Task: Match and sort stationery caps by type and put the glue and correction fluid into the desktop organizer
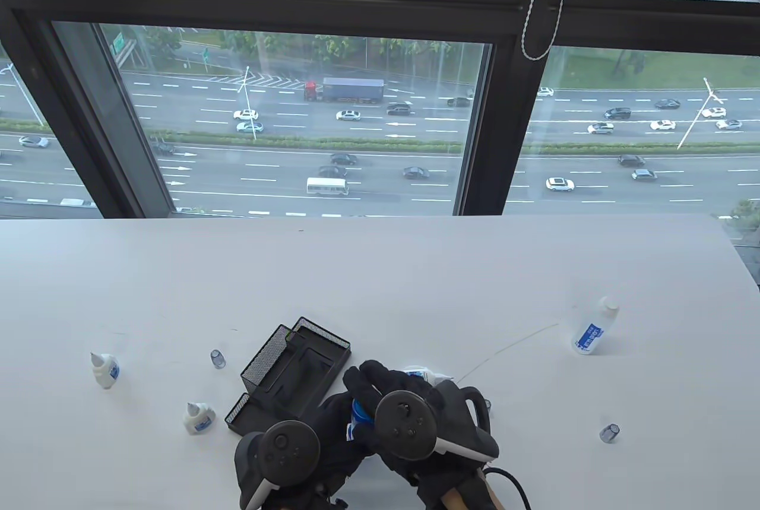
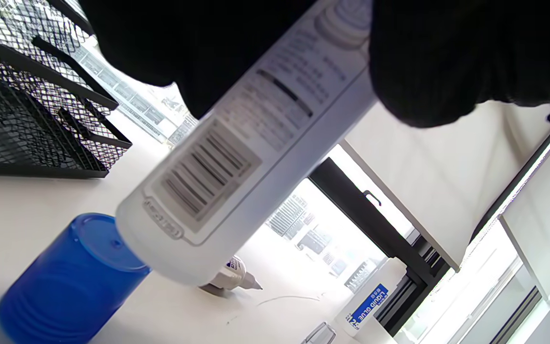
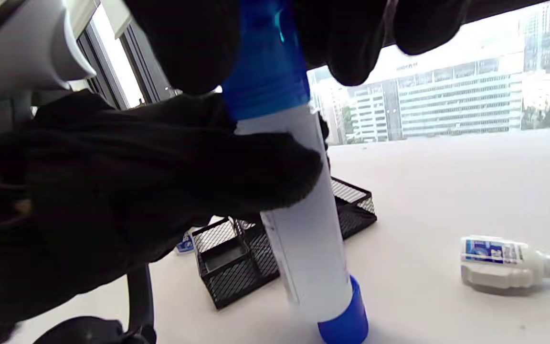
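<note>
Your two hands meet at the near edge of the tabletop (image 1: 415,272), both wrapped around one white glue bottle (image 3: 303,239). Your left hand (image 1: 332,439) curls its fingers around the bottle's body, and your right hand (image 1: 409,409) pinches the blue cap (image 3: 265,62) at the bottle's top. The bottle stands nearly upright, its lower end just beside a second blue cap (image 2: 69,282) that rests on the tabletop; you cannot tell whether they touch.

Just beyond your hands sits the black mesh organizer (image 1: 291,367), its compartments open to the top. A small correction fluid bottle (image 3: 504,263) lies on its side right of your hands, nozzle bare.

To the left, two small white bottles stand upright: one near the organizer's front corner (image 1: 198,418), one farther left (image 1: 105,369). A small clear cap (image 1: 218,358) stands between the farther one and the organizer. Another clear cap (image 1: 610,433) sits well to the right.

Farther right and back, a tall liquid glue bottle (image 1: 592,327) with a blue label stands alone.
</note>
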`<state>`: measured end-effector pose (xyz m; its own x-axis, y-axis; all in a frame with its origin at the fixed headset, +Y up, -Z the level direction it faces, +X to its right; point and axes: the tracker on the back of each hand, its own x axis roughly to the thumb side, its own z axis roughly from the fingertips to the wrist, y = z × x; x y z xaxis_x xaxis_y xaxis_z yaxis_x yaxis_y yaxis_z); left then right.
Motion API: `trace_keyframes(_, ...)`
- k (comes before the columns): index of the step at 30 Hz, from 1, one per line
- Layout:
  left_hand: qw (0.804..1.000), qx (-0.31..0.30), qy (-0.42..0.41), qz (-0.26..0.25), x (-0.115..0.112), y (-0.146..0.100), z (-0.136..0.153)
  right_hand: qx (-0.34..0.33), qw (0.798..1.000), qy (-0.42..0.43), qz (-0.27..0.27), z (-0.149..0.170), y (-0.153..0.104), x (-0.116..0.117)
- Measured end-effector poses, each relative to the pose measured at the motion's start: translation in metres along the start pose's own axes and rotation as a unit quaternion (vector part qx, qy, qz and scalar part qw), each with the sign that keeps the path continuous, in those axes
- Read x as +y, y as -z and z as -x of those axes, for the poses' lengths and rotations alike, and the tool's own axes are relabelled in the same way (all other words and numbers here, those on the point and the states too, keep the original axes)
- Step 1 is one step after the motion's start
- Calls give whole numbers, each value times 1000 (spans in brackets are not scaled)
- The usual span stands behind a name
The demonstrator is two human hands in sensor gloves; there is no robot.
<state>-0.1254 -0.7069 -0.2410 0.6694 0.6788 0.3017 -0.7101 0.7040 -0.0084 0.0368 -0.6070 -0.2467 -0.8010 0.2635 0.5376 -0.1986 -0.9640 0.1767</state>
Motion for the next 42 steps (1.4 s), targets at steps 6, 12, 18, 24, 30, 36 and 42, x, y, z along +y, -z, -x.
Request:
trace_keyframes(6, 1000, -1, 4, 7, -2, 1, 1, 22, 999, -24, 22, 2, -4, -3)
trace_keyframes(12, 1000, -4, 13, 5, -2, 0, 1, 72, 991, -90, 73, 0, -5, -5)
trace_keyframes(18, 1000, -3, 4, 2, 0, 0, 0, 17, 1000, 0, 14, 1, -1, -2)
trace_keyframes(24, 1000, -4, 5, 4, 1, 0, -1, 8, 997, -24, 78, 0, -7, -7)
trace_keyframes(30, 1000, -12, 16, 8, 2, -1, -4, 49, 990, -74, 111, -3, -6, -5)
trace_keyframes(36, 1000, -27, 7, -11, 6, -4, -9, 28, 999, -11, 29, 2, -4, -4)
trace_keyframes(42, 998, -42, -1, -46, 15, -5, -11, 16, 990, 2, 138, -3, -8, -3)
